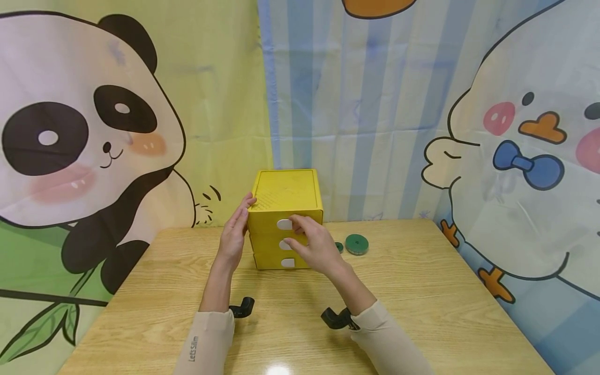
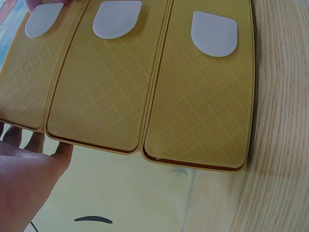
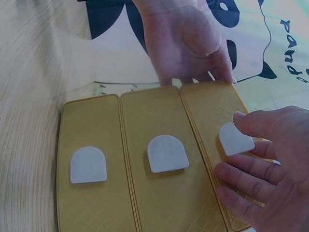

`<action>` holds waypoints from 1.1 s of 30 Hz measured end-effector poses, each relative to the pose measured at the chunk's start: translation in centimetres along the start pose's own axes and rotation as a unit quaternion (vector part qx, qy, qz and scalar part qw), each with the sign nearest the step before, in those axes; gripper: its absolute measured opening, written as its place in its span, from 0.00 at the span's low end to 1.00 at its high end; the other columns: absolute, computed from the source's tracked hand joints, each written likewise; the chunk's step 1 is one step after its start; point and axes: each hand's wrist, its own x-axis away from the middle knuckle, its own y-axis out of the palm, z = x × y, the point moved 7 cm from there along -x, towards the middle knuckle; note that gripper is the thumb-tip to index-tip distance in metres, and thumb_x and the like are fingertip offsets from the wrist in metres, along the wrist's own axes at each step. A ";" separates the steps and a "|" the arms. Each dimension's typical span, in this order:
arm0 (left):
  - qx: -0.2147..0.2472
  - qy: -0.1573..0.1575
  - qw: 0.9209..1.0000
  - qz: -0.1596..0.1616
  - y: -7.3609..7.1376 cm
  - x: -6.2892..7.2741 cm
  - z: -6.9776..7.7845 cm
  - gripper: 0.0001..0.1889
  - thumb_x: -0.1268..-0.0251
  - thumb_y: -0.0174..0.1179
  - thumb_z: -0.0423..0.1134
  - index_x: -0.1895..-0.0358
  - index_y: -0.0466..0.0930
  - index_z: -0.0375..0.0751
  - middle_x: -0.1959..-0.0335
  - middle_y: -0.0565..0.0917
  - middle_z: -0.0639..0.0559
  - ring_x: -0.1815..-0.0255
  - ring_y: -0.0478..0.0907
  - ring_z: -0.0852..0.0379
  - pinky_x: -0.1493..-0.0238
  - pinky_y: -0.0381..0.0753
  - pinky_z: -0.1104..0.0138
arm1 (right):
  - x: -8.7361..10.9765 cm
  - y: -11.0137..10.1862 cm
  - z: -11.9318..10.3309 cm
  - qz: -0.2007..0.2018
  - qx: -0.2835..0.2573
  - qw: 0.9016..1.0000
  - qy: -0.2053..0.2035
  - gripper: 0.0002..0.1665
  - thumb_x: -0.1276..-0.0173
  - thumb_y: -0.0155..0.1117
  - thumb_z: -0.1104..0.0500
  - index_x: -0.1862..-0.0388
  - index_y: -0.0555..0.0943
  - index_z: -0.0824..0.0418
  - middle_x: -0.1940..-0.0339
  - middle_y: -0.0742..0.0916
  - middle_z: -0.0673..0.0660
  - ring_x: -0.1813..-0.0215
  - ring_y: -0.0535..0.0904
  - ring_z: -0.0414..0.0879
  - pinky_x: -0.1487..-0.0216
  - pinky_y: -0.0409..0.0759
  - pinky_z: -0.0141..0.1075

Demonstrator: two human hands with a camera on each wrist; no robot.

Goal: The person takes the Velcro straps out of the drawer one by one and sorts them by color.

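Note:
A yellow three-drawer box [image 1: 287, 190] stands on the table, each drawer front carrying a white rounded handle. My left hand [image 1: 233, 237] rests along the box's left side, its fingers fairly straight and the tips at the top edge. My right hand [image 1: 319, 245] is at the front, fingertips right beside the top handle [image 3: 236, 140]. Its thumb is spread away from the index finger and overlaps the middle handle in the head view. The middle handle [image 2: 117, 19] and bottom handle [image 2: 215, 34] show fully in the left wrist view. All drawers look closed.
Right of the box lies a round green disc [image 1: 357, 244], with a smaller green disc [image 1: 339, 247] partly behind my right hand. Black curved pieces [image 1: 242, 307] jut from both wrists above the wooden table [image 1: 412, 302]. A cartoon-printed curtain [image 1: 389, 130] hangs close behind.

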 end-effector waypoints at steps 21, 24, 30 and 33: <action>-0.002 0.000 1.000 -0.004 -0.1 -0.1 0.0 0.29 0.14 0.43 0.57 0.22 0.67 0.45 0.14 0.55 0.62 0.12 0.44 0.57 0.13 0.40 0.47 | 0.2 0.0 0.7 0.011 -0.024 0.999 0.034 0.22 0.29 0.74 0.56 0.41 0.81 0.64 0.53 0.91 0.59 0.50 0.88 0.51 0.47 0.88 0.45; -0.001 0.000 1.000 -0.005 0.0 0.0 0.0 0.29 0.15 0.43 0.57 0.22 0.68 0.45 0.14 0.55 0.62 0.12 0.44 0.57 0.13 0.40 0.47 | 0.2 0.2 1.0 0.004 -0.021 0.999 0.045 0.20 0.30 0.74 0.56 0.44 0.82 0.63 0.57 0.91 0.57 0.55 0.88 0.49 0.51 0.88 0.43; 0.003 -0.001 1.000 -0.004 -0.1 0.0 0.0 0.29 0.15 0.43 0.57 0.22 0.68 0.46 0.15 0.55 0.63 0.13 0.44 0.58 0.13 0.40 0.48 | 0.3 0.5 1.4 -0.006 -0.011 0.999 0.050 0.15 0.30 0.74 0.56 0.50 0.84 0.63 0.61 0.92 0.53 0.61 0.87 0.44 0.57 0.87 0.37; 0.001 -0.004 1.000 -0.004 -0.1 0.0 -0.1 0.29 0.15 0.43 0.57 0.22 0.68 0.47 0.15 0.55 0.63 0.13 0.44 0.59 0.13 0.40 0.48 | 0.3 0.7 1.5 -0.017 -0.005 0.999 0.049 0.13 0.30 0.74 0.55 0.54 0.86 0.62 0.62 0.92 0.53 0.62 0.87 0.43 0.58 0.87 0.35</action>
